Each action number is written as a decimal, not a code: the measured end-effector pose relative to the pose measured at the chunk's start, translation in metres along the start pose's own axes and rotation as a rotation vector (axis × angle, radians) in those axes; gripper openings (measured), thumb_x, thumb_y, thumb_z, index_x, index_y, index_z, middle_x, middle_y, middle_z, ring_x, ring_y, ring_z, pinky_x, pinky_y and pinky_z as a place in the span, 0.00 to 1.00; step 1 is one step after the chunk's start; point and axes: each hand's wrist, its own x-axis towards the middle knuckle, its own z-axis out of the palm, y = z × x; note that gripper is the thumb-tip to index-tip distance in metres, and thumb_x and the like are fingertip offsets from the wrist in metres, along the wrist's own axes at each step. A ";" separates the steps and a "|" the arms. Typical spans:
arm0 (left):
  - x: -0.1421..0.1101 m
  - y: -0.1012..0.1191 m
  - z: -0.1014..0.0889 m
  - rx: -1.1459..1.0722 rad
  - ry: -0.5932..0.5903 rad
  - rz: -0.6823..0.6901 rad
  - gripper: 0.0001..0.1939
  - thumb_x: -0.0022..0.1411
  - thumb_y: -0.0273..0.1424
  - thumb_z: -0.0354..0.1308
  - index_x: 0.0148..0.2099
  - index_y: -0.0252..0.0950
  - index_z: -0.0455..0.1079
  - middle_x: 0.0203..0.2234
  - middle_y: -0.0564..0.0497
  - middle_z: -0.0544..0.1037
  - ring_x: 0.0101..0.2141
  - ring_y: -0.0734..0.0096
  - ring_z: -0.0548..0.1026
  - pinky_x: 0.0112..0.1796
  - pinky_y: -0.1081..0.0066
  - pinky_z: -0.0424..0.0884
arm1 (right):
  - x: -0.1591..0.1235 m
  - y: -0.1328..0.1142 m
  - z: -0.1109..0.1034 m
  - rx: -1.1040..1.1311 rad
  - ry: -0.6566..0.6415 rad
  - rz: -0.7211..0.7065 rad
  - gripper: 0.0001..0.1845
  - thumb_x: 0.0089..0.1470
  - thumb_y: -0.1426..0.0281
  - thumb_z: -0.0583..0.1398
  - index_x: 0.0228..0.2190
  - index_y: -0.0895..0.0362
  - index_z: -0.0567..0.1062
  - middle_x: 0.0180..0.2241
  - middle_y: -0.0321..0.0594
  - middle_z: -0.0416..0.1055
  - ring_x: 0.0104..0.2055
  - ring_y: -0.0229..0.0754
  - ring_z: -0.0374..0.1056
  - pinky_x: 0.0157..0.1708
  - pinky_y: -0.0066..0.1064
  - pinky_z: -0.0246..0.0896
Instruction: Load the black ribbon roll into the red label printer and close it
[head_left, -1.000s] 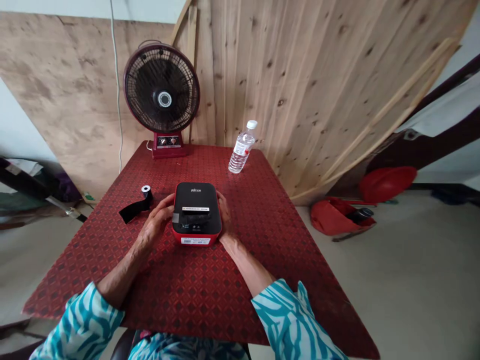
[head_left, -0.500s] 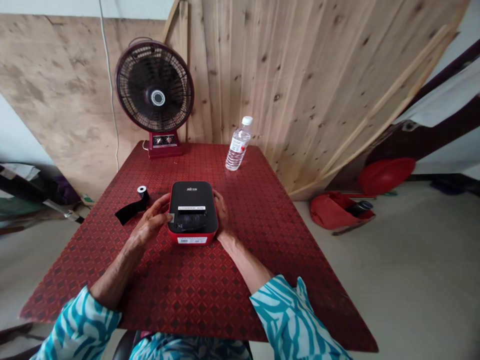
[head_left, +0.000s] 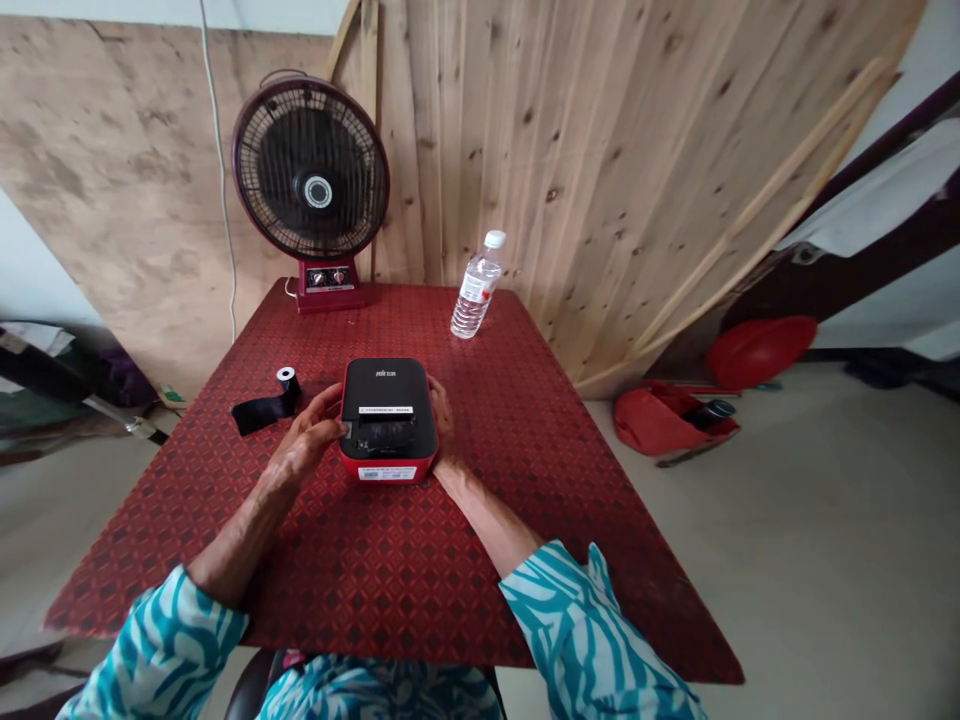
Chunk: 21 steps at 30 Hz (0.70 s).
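A small label printer with a black lid and red base rests on the table, a dark slot and a white sticker strip on its top. Against its left side lies my left hand, fingers curved along the edge and thumb at the lid's near-left corner. My right hand is wrapped along the opposite side, with its fingertips partly hidden behind the casing. Left of the printer stands a black roll with a white core, its loose strip trailing toward the left across the cloth.
A clear water bottle stands at the table's back right. At the back left is a maroon fan before the wooden boards. The table wears a red patterned cover. A red bag sits on the floor to the right.
My left thumb has shifted slightly at the lid's near-left corner. Both hands stay at the printer's sides, and the whole view has moved a little.
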 end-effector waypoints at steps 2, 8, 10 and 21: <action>0.001 0.000 0.000 -0.013 -0.027 -0.031 0.33 0.43 0.29 0.61 0.56 0.38 0.67 0.49 0.46 0.77 0.51 0.50 0.71 0.48 0.59 0.67 | 0.000 0.002 0.000 0.011 0.044 -0.014 0.23 0.57 0.54 0.51 0.47 0.53 0.70 0.51 0.42 0.70 0.55 0.48 0.63 0.58 0.46 0.54; 0.001 0.002 -0.002 -0.002 -0.110 -0.046 0.33 0.47 0.28 0.59 0.58 0.40 0.66 0.48 0.49 0.78 0.52 0.52 0.71 0.51 0.60 0.65 | 0.001 0.004 0.000 0.063 0.045 -0.001 0.22 0.56 0.54 0.53 0.47 0.51 0.71 0.50 0.41 0.71 0.55 0.48 0.64 0.57 0.45 0.55; 0.001 0.003 -0.003 -0.005 -0.106 -0.050 0.33 0.46 0.28 0.59 0.58 0.40 0.67 0.46 0.49 0.79 0.51 0.52 0.72 0.50 0.61 0.65 | 0.001 0.003 0.000 0.069 0.045 0.004 0.22 0.56 0.54 0.53 0.46 0.51 0.72 0.50 0.40 0.71 0.55 0.48 0.64 0.57 0.45 0.55; -0.001 0.001 0.000 -0.038 -0.094 -0.046 0.36 0.47 0.30 0.61 0.60 0.37 0.64 0.48 0.46 0.77 0.49 0.51 0.73 0.46 0.64 0.67 | 0.004 0.003 0.003 0.084 0.056 -0.004 0.23 0.55 0.53 0.53 0.46 0.53 0.73 0.49 0.40 0.72 0.53 0.46 0.65 0.56 0.42 0.57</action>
